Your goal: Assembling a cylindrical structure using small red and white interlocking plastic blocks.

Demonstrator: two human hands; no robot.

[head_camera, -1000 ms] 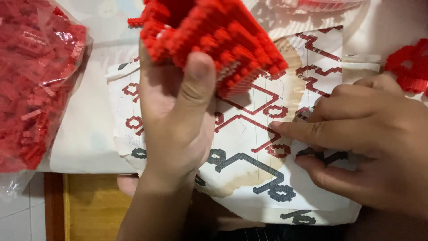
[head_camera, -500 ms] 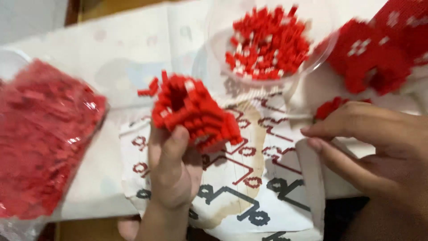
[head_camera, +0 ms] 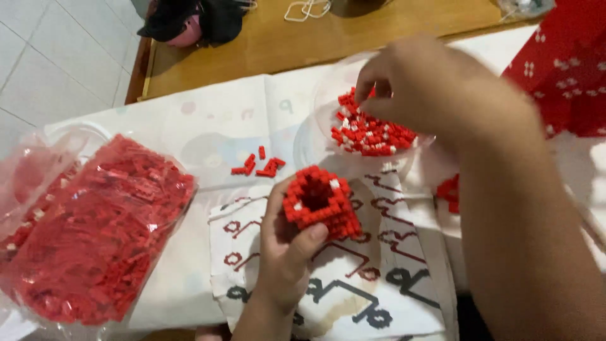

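The left hand [head_camera: 287,252] is closed around a small hollow build of red bricks [head_camera: 319,205], thumb pressed up against its near side and the other fingers wrapped behind it, so the open top of the piece faces up toward the camera. It is held just above a printed sheet [head_camera: 353,278] marked with red and dark line patterns, which lies on the near part of the white table cover [head_camera: 208,126].

The right hand [head_camera: 416,85] reaches to the far right, over a clear shallow dish [head_camera: 315,136] filled with loose red and white bricks [head_camera: 372,134]. Its fingers are curled down and bunched together, the tips in among the pieces at the far edge of the pile; the hand is blurred, and I cannot tell whether it has actually pinched one.

Between the dish and the left side, a few stray red bricks [head_camera: 257,165] lie on the cover, just beyond the held build. On the left sits a large clear plastic bag [head_camera: 95,233] stuffed with red bricks. At the far right edge is a bigger red assembly with small white marks [head_camera: 562,69]. Beyond the cover the bare wooden tabletop [head_camera: 353,31] shows, with a dark bundle [head_camera: 189,22] at its far left corner
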